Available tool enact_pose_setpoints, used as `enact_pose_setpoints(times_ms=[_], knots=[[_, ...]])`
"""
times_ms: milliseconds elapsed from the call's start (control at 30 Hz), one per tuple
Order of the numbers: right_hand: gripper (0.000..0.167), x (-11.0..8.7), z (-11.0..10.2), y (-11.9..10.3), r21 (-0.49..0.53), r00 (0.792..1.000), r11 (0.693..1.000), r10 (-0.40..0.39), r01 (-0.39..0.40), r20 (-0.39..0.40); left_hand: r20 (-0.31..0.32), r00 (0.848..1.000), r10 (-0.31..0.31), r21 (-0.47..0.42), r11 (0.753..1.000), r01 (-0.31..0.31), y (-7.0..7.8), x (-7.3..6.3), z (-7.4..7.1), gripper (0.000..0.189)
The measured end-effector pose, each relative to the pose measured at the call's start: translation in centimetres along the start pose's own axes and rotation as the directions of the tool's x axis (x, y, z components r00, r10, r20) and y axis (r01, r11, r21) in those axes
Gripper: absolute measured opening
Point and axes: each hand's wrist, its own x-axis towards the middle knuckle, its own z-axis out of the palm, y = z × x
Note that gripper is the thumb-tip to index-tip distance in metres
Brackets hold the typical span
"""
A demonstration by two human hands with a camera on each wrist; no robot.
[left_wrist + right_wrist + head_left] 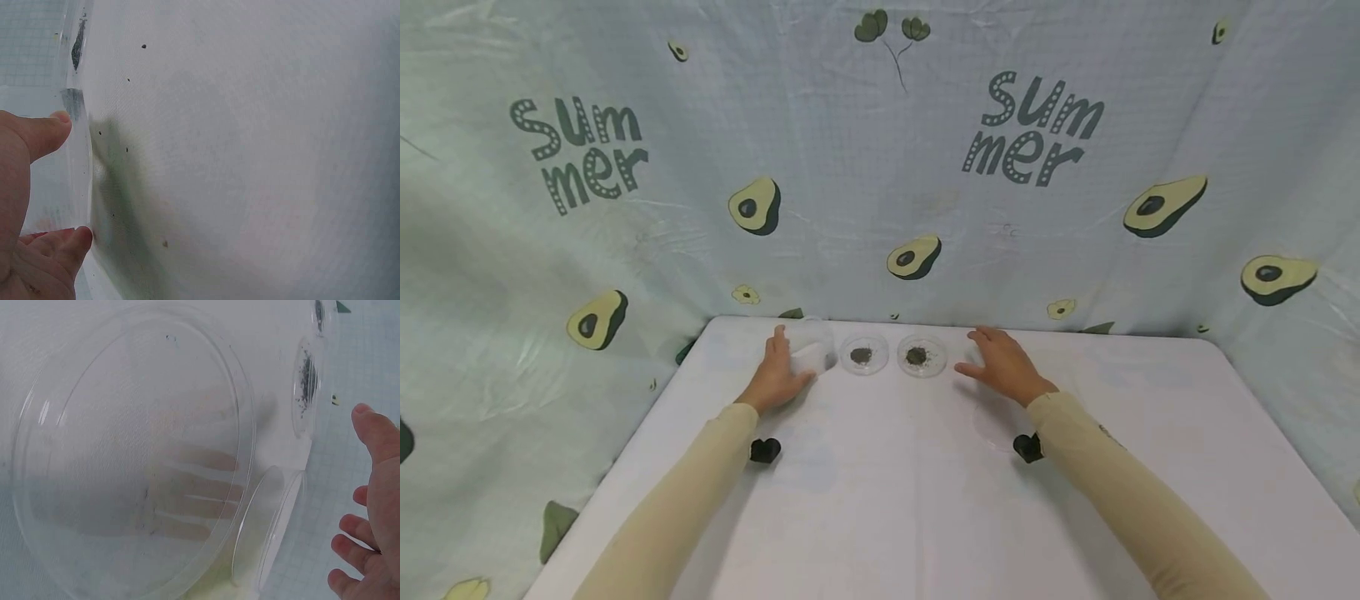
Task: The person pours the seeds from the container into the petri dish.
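The white table (880, 517) ends at a straight far edge just behind the dishes, where a printed cloth (820, 125) rises and limits reach beyond it. The widest room lies nearer the person, between the two sleeved forearms, and off to the right toward the slanting side edge.

Near the far left corner, the left hand (775, 377) has thumb and fingers spread wide about a see-through container (822, 333) with a white piece (807, 358) at it; whether skin touches it cannot be told. The right hand (1006, 365) hangs with fingers parted and loosely bent, holding nothing, just right of the dishes with a gap between.

Counted: two hands; two shallow dishes, the left dish (878, 348) and the right dish (940, 350), side by side and apart, each with one patch of dark crumbs inside; one container beside the left dish; two further transparent rounds, a large round (125, 425) and a smaller-looking round (265, 519), in the right wrist view
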Motion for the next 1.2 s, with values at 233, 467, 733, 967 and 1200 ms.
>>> enact_pose_setpoints(times_ms=[233,467,733,967,1200], knots=[[0.072,-0.6,-0.3,1.0,0.001,1.0,1.0,0.017,-0.017,0.0,0.004,1.0,-0.002,0.003,1.0,0.002,-0.2,0.2,0.0,0.097],[0.073,-0.9,-0.6,1.5,0.004,1.0,1.0,0.028,-0.028,0.012,0.017,1.0,-0.026,0.02,0.999,0.026,0.0,0.3,-0.5,0.101],[0.073,-1.5,-0.4,2.2,-0.009,0.999,0.999,0.043,-0.043,0.011,0.018,0.999,-0.039,-0.004,0.999,0.039,-0.2,0.3,-0.4,0.103],[0.071,-1.7,-0.2,2.6,-0.018,0.999,0.999,0.045,-0.045,0.004,-0.02,0.999,-0.027,-0.013,1.0,0.027,-0.5,0.5,-0.3,0.105],[0.071,-1.9,-0.2,3.0,-0.003,0.999,0.999,0.046,-0.046,0.009,-0.026,0.998,-0.051,-0.018,0.999,0.05,-0.2,0.3,-0.7,0.106]])
